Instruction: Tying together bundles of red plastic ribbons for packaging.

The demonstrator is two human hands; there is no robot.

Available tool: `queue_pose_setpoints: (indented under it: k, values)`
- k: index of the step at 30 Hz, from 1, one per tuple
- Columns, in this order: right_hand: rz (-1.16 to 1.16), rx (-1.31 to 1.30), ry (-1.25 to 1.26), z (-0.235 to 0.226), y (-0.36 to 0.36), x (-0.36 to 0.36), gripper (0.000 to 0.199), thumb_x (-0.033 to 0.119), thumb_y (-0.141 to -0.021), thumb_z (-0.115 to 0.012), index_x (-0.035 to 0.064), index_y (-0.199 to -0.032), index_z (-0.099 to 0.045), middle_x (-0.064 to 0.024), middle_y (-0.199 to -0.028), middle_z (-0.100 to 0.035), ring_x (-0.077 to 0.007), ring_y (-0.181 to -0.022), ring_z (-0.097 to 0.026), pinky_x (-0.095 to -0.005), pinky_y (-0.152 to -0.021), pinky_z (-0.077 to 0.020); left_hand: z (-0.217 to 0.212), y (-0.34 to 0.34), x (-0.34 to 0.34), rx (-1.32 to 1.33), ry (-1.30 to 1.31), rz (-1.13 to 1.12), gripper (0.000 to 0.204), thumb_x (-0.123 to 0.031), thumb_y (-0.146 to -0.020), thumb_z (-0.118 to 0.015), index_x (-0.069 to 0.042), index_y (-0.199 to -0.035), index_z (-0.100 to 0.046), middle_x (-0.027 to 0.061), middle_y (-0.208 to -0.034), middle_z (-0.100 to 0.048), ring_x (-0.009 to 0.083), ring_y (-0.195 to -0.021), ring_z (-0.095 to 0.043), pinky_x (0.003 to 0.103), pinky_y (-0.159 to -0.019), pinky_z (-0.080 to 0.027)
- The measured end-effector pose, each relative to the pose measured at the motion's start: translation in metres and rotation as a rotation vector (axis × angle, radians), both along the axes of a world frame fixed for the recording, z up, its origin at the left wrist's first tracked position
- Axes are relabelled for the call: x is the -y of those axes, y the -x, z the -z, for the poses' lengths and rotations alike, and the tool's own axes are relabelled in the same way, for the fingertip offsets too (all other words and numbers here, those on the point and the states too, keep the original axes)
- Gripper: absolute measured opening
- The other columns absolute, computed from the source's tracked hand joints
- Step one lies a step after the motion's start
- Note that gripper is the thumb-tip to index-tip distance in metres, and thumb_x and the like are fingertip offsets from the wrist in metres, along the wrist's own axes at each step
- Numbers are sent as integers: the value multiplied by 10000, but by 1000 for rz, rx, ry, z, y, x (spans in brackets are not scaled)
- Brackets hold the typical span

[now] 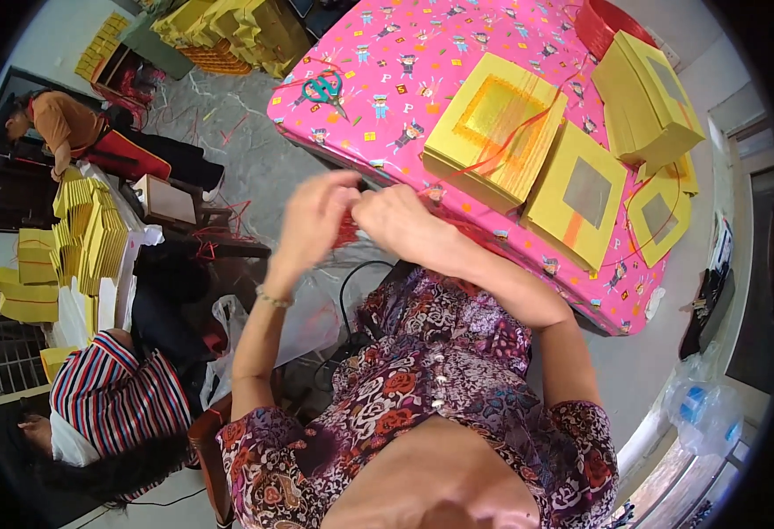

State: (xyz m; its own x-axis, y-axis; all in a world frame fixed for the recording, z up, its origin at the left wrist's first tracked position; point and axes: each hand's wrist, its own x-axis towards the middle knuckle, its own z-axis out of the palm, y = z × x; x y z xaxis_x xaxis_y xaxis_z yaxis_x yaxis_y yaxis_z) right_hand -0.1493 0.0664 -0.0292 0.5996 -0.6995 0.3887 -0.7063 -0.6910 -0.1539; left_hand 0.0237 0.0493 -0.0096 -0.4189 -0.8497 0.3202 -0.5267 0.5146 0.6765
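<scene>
My left hand (309, 219) and my right hand (397, 219) meet in front of me, just off the near left edge of the pink table (378, 132). The fingers of both are bent in and pressed together, the left somewhat blurred by motion. Whatever they pinch is too small or hidden to make out. Right of them on the table lies a stack of yellow paper pieces (498, 123) with an orange-printed square and loose red strands (510, 145) across it. Beside it lies a yellow stack with a grey window (576, 196). Teal-handled scissors (323, 88) lie at the far left of the tabletop.
More yellow stacks (647, 97) and a red ribbon roll (612, 26) stand at the table's right. To the left, one person (78, 128) bends over yellow stacks (96, 229); another in stripes (122, 383) sits nearby. A plastic bag (303, 317) hangs beside my left arm.
</scene>
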Motion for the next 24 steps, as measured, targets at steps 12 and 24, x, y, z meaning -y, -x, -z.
queue_pose_setpoints:
  k: [12, 24]
  values:
    - [64, 117, -321, 6, 46, -11, 79, 66, -823, -483, -1, -841, -445, -217, -695, -585, -394, -689, -606, -484, -561, -442, 27, -32, -1, 34, 195, -413, 397, -284, -895, -615, -24, -600, -555, 118, -501, -405, 205, -418, -360, 338, -427, -331]
    - [132, 9, -229, 9, 37, -13, 120, 53, -778, -530, 16, -854, -445, -163, -666, -574, -359, -643, -610, -458, -535, -450, -7, -43, -9, 78, 233, -294, 242, -222, -903, -560, -71, -1064, -660, 130, -1008, -633, 281, -986, -570, 376, -876, -412]
